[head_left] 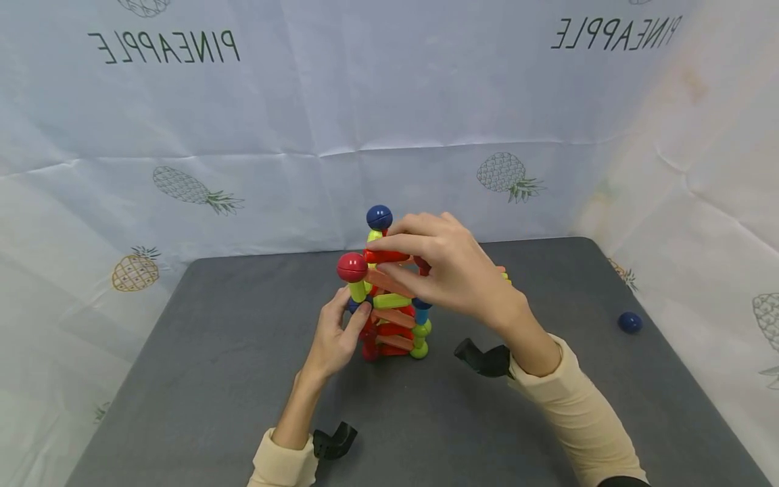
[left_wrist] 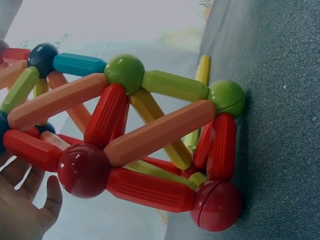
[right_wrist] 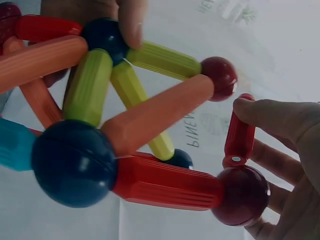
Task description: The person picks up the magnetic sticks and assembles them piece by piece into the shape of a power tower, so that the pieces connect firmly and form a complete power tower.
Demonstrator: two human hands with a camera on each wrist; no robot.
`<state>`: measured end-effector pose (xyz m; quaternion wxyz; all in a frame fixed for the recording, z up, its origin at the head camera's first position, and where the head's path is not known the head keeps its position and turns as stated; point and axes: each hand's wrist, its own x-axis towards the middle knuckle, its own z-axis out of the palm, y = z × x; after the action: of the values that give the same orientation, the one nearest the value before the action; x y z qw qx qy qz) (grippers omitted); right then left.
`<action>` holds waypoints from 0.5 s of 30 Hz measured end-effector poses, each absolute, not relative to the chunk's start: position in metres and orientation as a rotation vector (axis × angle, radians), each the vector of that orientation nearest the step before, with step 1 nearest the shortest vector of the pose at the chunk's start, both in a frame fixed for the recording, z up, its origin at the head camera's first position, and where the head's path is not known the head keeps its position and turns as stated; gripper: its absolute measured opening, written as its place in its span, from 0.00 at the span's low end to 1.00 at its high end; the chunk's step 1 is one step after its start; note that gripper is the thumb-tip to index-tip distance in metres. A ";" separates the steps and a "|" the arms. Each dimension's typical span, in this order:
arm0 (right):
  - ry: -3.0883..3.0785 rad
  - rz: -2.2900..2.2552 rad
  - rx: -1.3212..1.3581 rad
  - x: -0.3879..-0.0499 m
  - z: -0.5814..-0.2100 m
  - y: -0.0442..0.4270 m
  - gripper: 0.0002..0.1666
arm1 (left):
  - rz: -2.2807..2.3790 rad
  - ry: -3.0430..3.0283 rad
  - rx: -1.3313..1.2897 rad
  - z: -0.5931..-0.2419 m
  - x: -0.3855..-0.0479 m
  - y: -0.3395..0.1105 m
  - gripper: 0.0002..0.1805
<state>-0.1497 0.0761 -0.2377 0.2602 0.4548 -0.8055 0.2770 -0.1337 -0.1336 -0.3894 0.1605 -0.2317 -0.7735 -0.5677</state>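
A tower of magnetic sticks and balls (head_left: 394,318) stands upright on the table, built of red, orange, yellow-green and blue pieces. My left hand (head_left: 335,338) grips its left side, with the thumb on a dark blue ball (right_wrist: 105,40) and fingers reaching behind. At the top, my right hand (head_left: 447,267) pinches a short red stick (right_wrist: 240,132) between thumb and fingers. One end of that stick is at a dark red ball (right_wrist: 245,195); whether they touch I cannot tell. A red ball (head_left: 352,268) and a blue ball (head_left: 380,217) top other corners.
The grey table (head_left: 243,379) has a loose dark blue ball (head_left: 629,322) near its right edge. Yellow-green pieces (head_left: 504,273) show partly behind the right hand. A white pineapple-print cloth (head_left: 389,101) hangs behind the table and at the sides.
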 end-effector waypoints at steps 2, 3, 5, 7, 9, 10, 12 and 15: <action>-2.196 0.700 1.216 -0.150 -0.241 0.075 0.16 | -1.621 -2.210 -0.659 -0.389 -0.134 -0.134 0.12; -2.200 0.681 1.211 -0.151 -0.243 0.075 0.16 | -1.621 -2.209 -0.657 -0.389 -0.134 -0.133 0.12; -2.203 0.659 1.208 -0.151 -0.244 0.075 0.16 | -1.621 -2.208 -0.655 -0.390 -0.133 -0.134 0.12; -2.202 0.649 1.213 -0.151 -0.244 0.076 0.15 | -1.622 -2.210 -0.657 -0.390 -0.133 -0.134 0.13; -2.205 0.645 1.221 -0.151 -0.244 0.077 0.14 | -1.623 -2.214 -0.658 -0.390 -0.133 -0.134 0.13; -2.207 0.644 1.226 -0.151 -0.244 0.078 0.14 | -1.623 -2.215 -0.659 -0.390 -0.133 -0.134 0.14; -2.213 0.649 1.241 -0.152 -0.245 0.079 0.14 | -1.623 -2.217 -0.657 -0.389 -0.133 -0.134 0.14; -2.226 0.661 1.272 -0.152 -0.245 0.079 0.15 | -1.615 -2.195 -0.648 -0.390 -0.132 -0.133 0.14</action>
<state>-0.1519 0.0793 -0.2449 0.2445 0.4658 -0.8153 0.2421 -0.1323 -0.1328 -0.3900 0.1696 -0.2281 -0.7722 -0.5683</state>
